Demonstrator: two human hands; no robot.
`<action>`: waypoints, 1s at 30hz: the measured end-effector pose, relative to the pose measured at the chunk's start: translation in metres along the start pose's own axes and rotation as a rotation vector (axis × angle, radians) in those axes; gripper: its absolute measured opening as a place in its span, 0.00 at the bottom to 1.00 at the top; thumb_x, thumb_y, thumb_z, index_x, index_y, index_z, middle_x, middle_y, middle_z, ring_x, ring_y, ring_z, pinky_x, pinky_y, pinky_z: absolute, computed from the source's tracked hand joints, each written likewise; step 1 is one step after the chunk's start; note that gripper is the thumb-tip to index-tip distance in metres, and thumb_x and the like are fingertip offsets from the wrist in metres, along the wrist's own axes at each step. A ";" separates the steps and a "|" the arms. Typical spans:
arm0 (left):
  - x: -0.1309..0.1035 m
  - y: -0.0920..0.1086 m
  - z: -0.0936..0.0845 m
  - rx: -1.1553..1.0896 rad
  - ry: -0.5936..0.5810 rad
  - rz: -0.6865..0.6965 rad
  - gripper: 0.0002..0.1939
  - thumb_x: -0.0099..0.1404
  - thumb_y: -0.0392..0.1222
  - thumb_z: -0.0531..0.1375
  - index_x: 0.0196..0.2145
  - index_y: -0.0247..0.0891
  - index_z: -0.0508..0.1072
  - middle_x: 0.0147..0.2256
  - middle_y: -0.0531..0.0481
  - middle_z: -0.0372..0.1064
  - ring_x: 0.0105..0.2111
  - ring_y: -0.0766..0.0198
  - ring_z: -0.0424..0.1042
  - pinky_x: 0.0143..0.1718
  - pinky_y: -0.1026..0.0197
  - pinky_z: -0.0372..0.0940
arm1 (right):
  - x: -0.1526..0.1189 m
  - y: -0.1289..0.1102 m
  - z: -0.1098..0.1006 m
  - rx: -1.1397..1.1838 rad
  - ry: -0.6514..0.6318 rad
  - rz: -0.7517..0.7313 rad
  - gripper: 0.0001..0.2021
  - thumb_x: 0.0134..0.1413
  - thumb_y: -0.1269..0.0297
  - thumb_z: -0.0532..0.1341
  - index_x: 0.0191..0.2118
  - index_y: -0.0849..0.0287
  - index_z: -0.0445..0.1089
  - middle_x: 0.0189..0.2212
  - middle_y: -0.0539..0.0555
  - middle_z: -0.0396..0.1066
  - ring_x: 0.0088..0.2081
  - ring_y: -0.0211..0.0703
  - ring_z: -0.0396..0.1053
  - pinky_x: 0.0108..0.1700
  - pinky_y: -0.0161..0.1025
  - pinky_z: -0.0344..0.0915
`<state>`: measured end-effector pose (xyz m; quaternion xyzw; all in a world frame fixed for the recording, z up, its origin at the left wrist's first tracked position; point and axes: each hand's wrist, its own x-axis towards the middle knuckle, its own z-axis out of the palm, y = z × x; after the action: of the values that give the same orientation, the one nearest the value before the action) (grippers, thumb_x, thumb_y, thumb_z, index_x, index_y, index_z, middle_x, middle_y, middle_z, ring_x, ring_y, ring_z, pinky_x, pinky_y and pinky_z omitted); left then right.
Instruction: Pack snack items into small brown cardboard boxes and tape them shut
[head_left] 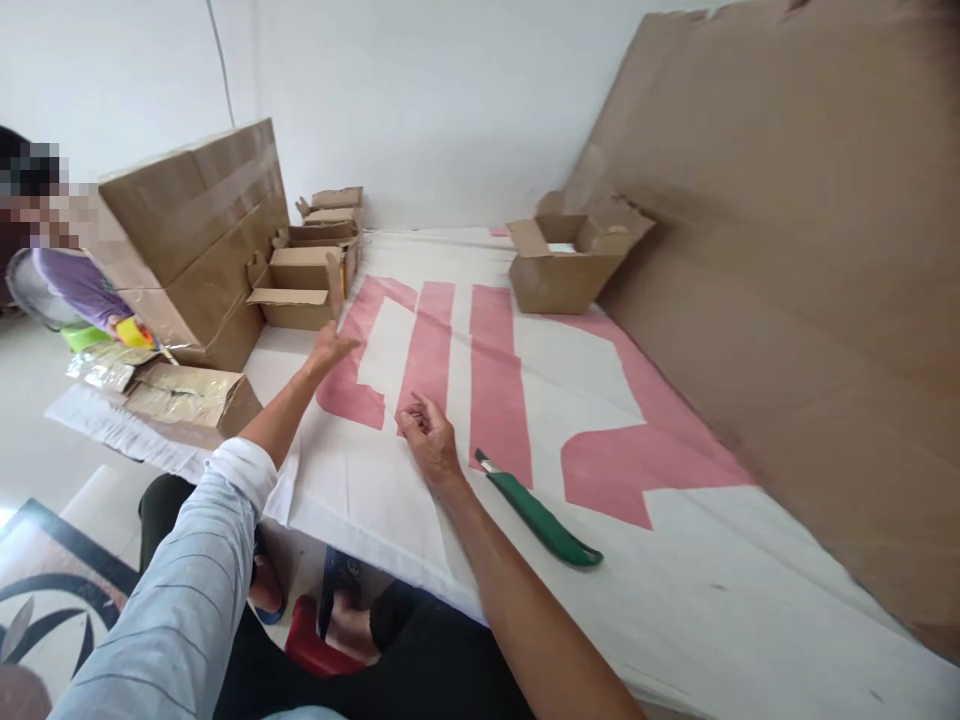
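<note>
My left hand (332,347) is at the near right corner of a small open cardboard box (296,308), its thumb stretched out to the right. Its other fingers are partly hidden against the box, and no object shows in its grasp. Over the cloth with red print, my right hand (429,438) hovers or rests with loosely curled, parted fingers and holds nothing. Just right of it lies a green-handled cutter (544,520), its blade end pointing up and left.
More small open boxes (326,225) stand behind the first. Large taped cartons (202,220) and a taped packet (180,395) are at left. Another open box (562,275) sits by a big cardboard panel (787,250) at right. A person in a purple sleeve (79,285) is at far left.
</note>
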<state>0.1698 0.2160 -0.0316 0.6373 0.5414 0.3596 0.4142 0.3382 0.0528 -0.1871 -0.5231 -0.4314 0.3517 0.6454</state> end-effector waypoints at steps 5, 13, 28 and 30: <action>-0.076 0.010 -0.041 0.329 -0.350 0.261 0.42 0.56 0.54 0.83 0.65 0.39 0.83 0.72 0.35 0.74 0.71 0.34 0.72 0.74 0.41 0.66 | -0.004 0.002 -0.002 -0.045 0.002 0.008 0.34 0.59 0.43 0.68 0.66 0.58 0.76 0.40 0.53 0.79 0.36 0.46 0.75 0.42 0.48 0.80; -0.127 0.017 -0.224 0.903 -0.414 0.269 0.66 0.52 0.60 0.83 0.82 0.47 0.63 0.80 0.35 0.61 0.77 0.34 0.66 0.76 0.44 0.62 | 0.002 0.013 -0.001 -0.080 0.045 0.021 0.36 0.53 0.39 0.68 0.62 0.59 0.77 0.43 0.57 0.79 0.38 0.49 0.76 0.45 0.51 0.79; -0.154 -0.009 -0.217 1.103 -0.416 0.221 0.66 0.54 0.67 0.79 0.83 0.47 0.60 0.76 0.28 0.64 0.75 0.26 0.64 0.75 0.29 0.56 | -0.003 0.009 0.000 -0.195 0.026 -0.006 0.43 0.47 0.28 0.69 0.58 0.60 0.80 0.41 0.60 0.81 0.39 0.54 0.78 0.48 0.56 0.82; -0.166 -0.006 -0.178 1.069 -0.437 0.320 0.63 0.59 0.68 0.76 0.82 0.45 0.60 0.74 0.28 0.66 0.74 0.28 0.66 0.75 0.30 0.55 | -0.007 0.007 0.000 -0.157 0.020 0.004 0.44 0.46 0.26 0.69 0.57 0.60 0.81 0.39 0.59 0.81 0.38 0.53 0.79 0.48 0.57 0.81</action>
<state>-0.0202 0.0772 0.0320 0.8901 0.4467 -0.0443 0.0786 0.3359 0.0480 -0.1953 -0.5764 -0.4503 0.3129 0.6059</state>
